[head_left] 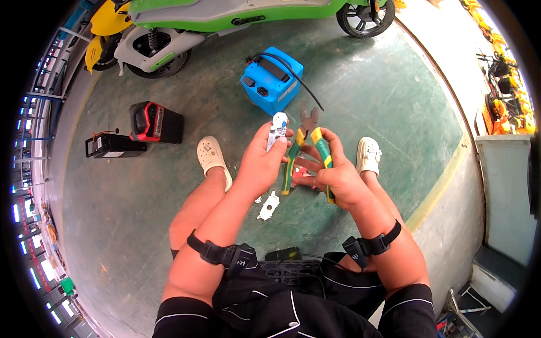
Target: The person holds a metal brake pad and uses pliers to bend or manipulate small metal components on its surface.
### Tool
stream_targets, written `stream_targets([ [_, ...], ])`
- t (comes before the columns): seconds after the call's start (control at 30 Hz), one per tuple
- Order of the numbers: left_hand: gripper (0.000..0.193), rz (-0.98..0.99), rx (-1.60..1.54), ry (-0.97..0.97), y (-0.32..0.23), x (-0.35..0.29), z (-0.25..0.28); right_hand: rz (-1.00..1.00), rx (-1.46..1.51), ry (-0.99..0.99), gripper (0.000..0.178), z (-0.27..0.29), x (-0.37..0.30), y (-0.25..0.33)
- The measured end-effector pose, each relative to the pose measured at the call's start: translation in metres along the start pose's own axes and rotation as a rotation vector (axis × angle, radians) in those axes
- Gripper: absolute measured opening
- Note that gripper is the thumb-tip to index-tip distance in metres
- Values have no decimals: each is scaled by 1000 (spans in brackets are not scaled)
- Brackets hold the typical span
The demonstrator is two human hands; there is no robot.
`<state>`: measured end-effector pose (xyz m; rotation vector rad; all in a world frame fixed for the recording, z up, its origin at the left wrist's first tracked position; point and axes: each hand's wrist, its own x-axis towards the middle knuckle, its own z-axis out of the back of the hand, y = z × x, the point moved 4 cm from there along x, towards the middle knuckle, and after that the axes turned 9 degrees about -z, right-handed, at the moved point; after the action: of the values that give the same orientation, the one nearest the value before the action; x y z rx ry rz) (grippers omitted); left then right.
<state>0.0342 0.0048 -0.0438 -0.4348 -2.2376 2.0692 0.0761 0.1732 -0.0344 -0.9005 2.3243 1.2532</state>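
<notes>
My left hand (258, 163) pinches a small white part (277, 130) with blue patches near its middle. My right hand (342, 173) is wrapped around pliers (323, 149) with green and yellow handles. The handles are spread and the metal jaws point away from me, just right of the white part and apart from it. Below my hands, a flat white plastic piece (269, 207) with a hole in it lies on the floor, beside a small round white piece (258, 199). A red object (303, 170) lies behind the right fingers, mostly hidden.
A blue battery case (274, 79) with a black cable stands ahead of my hands. Two more cases, one red and black (160, 125), one black (115, 146), stand at the left. A green scooter (225, 19) crosses the far side. A pale cabinet (505, 186) is at the right.
</notes>
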Motion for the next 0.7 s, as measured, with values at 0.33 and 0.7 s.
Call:
stream_targets([
  [0.33,36,-181,316,-81,3,1,-3,5,-318,-74,78,-10,4,-16],
  [0.7,41,-159,357,-71,12,-2,-4,186,-759,-166,81,-11,0,-18],
])
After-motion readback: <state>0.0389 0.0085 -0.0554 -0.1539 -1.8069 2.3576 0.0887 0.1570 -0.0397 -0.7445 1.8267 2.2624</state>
